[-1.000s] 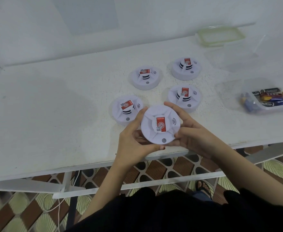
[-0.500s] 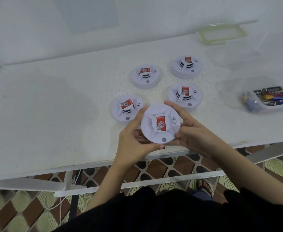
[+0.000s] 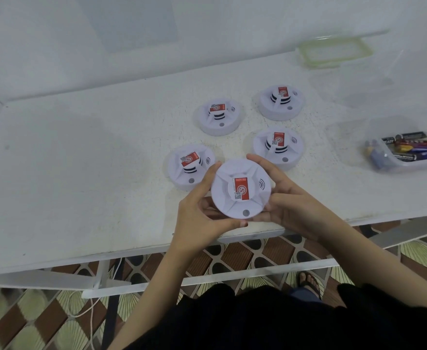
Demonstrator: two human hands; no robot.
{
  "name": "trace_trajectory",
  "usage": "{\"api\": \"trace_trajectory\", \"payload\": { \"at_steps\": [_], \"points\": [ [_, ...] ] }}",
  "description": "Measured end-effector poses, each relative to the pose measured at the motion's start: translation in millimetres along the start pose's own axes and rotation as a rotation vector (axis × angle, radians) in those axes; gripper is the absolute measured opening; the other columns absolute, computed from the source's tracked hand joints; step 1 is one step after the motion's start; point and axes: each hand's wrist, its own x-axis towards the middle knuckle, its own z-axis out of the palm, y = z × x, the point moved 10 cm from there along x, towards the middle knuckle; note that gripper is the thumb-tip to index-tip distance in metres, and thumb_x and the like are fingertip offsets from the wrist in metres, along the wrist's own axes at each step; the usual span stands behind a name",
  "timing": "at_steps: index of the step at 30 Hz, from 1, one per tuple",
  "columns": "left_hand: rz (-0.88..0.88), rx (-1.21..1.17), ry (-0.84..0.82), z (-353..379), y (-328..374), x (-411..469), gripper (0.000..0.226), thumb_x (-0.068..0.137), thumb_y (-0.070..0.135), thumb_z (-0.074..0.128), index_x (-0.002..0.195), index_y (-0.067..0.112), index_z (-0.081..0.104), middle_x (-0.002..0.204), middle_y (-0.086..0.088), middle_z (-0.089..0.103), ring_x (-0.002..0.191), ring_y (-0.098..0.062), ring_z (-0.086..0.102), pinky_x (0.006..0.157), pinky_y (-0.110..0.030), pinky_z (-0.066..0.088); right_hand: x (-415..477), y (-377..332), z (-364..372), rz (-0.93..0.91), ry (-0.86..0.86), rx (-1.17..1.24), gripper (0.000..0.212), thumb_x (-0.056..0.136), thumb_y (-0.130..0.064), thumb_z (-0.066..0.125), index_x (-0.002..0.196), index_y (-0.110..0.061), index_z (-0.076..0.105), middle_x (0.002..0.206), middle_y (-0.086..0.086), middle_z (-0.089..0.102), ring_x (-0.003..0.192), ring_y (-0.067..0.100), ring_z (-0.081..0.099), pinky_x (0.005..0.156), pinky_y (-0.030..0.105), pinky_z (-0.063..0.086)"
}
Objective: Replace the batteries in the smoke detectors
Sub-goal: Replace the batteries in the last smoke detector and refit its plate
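Observation:
I hold a round white smoke detector [image 3: 240,189] with a red label above the table's front edge. My left hand [image 3: 197,215] grips its left rim, thumb along the lower edge. My right hand [image 3: 287,200] grips its right rim, fingers curled around the top and side. Several more white smoke detectors lie on the white table [image 3: 81,173]: one [image 3: 191,166] just left of the held one, one [image 3: 278,146] behind my right hand, one [image 3: 218,116] farther back, one [image 3: 282,101] at the back right. A clear container of batteries [image 3: 406,152] sits at the right.
A clear container lid with a green rim [image 3: 333,50] leans near the wall at the back right. Another clear, empty-looking container [image 3: 353,87] stands in front of it. A white wall backs the table. Below are a patterned tiled floor, a white cable [image 3: 91,306] and my sandalled foot [image 3: 308,284].
Both hands keep the same hold on the detector. It stays in place, and its label has barely turned.

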Motion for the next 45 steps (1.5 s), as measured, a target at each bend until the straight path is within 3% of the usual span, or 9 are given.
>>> {"api": "trace_trajectory", "payload": {
  "at_steps": [4, 12, 18, 27, 33, 39, 42, 45],
  "points": [
    [-0.007, -0.012, 0.002, -0.3, -2.3, 0.2, 0.106, 0.055, 0.000, 0.091, 0.145, 0.025, 0.040, 0.122, 0.020, 0.064, 0.103, -0.004, 0.067, 0.076, -0.025, 0.058, 0.5, 0.3, 0.0, -0.004, -0.006, 0.016, 0.075, 0.076, 0.009, 0.039, 0.135, -0.037, 0.041, 0.139, -0.001, 0.052, 0.119, 0.030, 0.056, 0.081, 0.041, 0.057],
    [-0.008, -0.016, -0.002, 0.6, -2.6, 1.0, 0.107, 0.055, 0.000, 0.090, 0.144, 0.028, 0.040, 0.120, 0.023, 0.064, 0.103, -0.003, 0.067, 0.076, -0.024, 0.058, 1.2, 0.0, -0.7, -0.002, -0.004, 0.016, 0.075, 0.075, 0.008, 0.042, 0.135, -0.037, 0.040, 0.139, 0.001, 0.052, 0.120, 0.031, 0.056, 0.083, 0.044, 0.056],
    [0.007, -0.011, -0.004, 0.5, -1.8, 0.9, 0.107, 0.055, 0.002, 0.091, 0.146, 0.025, 0.039, 0.124, 0.020, 0.062, 0.105, -0.002, 0.066, 0.078, -0.024, 0.058, 1.6, 1.1, 0.5, -0.004, -0.021, 0.030, 0.077, 0.069, 0.002, 0.054, 0.135, -0.037, 0.041, 0.141, 0.000, 0.050, 0.121, 0.030, 0.055, 0.082, 0.043, 0.056],
    [0.013, -0.016, -0.001, 0.2, -1.2, 1.5, 0.106, 0.056, 0.004, 0.091, 0.144, 0.029, 0.039, 0.127, 0.021, 0.060, 0.108, -0.006, 0.065, 0.081, -0.029, 0.059, 1.2, 0.3, -2.1, -0.002, 0.002, 0.006, 0.075, 0.076, 0.008, 0.043, 0.135, -0.038, 0.041, 0.138, -0.001, 0.053, 0.118, 0.031, 0.057, 0.084, 0.045, 0.055],
    [-0.012, -0.016, -0.005, 0.8, -4.1, 2.2, 0.108, 0.054, 0.002, 0.091, 0.143, 0.034, 0.039, 0.123, 0.019, 0.064, 0.104, -0.007, 0.067, 0.079, -0.035, 0.060, 1.4, 1.1, 0.4, 0.001, -0.032, 0.026, 0.078, 0.069, -0.002, 0.056, 0.137, -0.036, 0.039, 0.139, 0.000, 0.052, 0.120, 0.031, 0.056, 0.086, 0.047, 0.054],
    [-0.012, -0.010, -0.007, 0.6, -3.3, 2.1, 0.107, 0.054, 0.003, 0.091, 0.144, 0.030, 0.039, 0.124, 0.021, 0.062, 0.107, -0.006, 0.066, 0.080, -0.032, 0.060, 0.0, -1.7, -0.2, 0.001, 0.002, -0.021, 0.082, 0.071, 0.010, 0.051, 0.136, -0.038, 0.039, 0.134, -0.004, 0.056, 0.117, 0.028, 0.058, 0.086, 0.045, 0.055],
    [-0.015, 0.003, -0.005, -0.5, -3.1, 1.9, 0.107, 0.054, 0.004, 0.092, 0.144, 0.029, 0.040, 0.124, 0.020, 0.063, 0.108, -0.005, 0.065, 0.080, -0.032, 0.059, 0.4, -0.6, 1.2, 0.016, -0.012, -0.072, 0.089, 0.066, 0.011, 0.058, 0.137, -0.040, 0.038, 0.136, 0.001, 0.055, 0.119, 0.030, 0.056, 0.089, 0.048, 0.052],
    [-0.021, 0.000, -0.014, -1.4, -4.1, 1.0, 0.107, 0.053, 0.006, 0.093, 0.144, 0.028, 0.041, 0.123, 0.013, 0.065, 0.107, -0.008, 0.066, 0.082, -0.036, 0.059, 0.5, 1.6, 0.3, 0.042, -0.005, -0.138, 0.093, 0.067, 0.019, 0.051, 0.137, -0.040, 0.036, 0.133, 0.008, 0.056, 0.116, 0.035, 0.056, 0.087, 0.047, 0.053]
  ]
}}
